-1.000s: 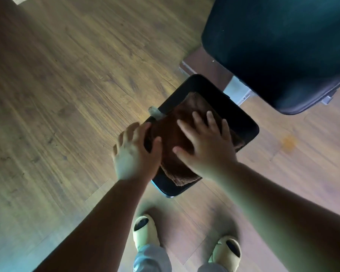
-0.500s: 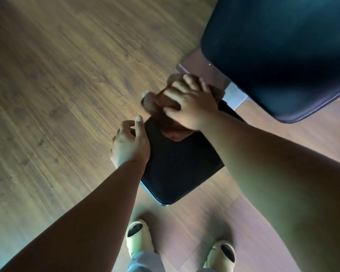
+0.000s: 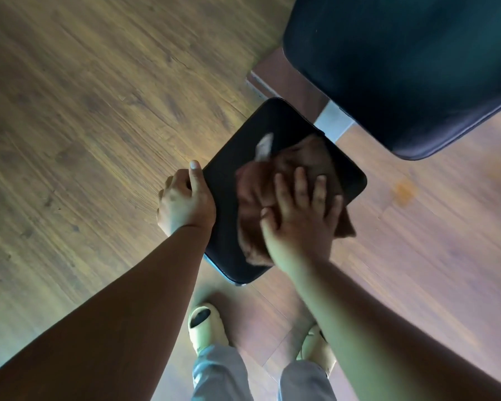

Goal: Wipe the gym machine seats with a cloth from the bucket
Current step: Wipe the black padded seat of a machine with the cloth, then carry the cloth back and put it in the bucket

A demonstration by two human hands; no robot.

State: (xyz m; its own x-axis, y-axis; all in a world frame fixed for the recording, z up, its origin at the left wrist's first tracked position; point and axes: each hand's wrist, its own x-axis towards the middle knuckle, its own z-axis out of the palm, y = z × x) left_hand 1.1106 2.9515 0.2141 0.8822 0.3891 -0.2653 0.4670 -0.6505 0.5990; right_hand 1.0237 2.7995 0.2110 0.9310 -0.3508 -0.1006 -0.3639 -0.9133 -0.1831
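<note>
Seen from above: small black padded seat with rounded corners (image 3: 229,195), over a brown wood-plank floor (image 3: 84,111). On the seat pad, a crumpled brown cloth (image 3: 298,166), blurred, with a pale tag (image 3: 265,146) at its far edge; one corner hanging over the right side of the seat. Right hand (image 3: 300,215) laid flat on the cloth, fingers straight and spread, pressing it down onto the pad. Left hand (image 3: 184,202) clamped on the left edge of the seat, thumb lying along the top, the other fingers curled down around the side. Hands apart, the bare middle of the seat between them. Farther off at upper right, a large dark padded cushion (image 3: 402,68), higher than the seat and separate from it, with a bit of pale frame (image 3: 331,121) visible under its near corner. Below the seat, two cream foam shoes (image 3: 204,327) and grey trouser legs (image 3: 220,371) on the floor. Bucket not visible in this view.
</note>
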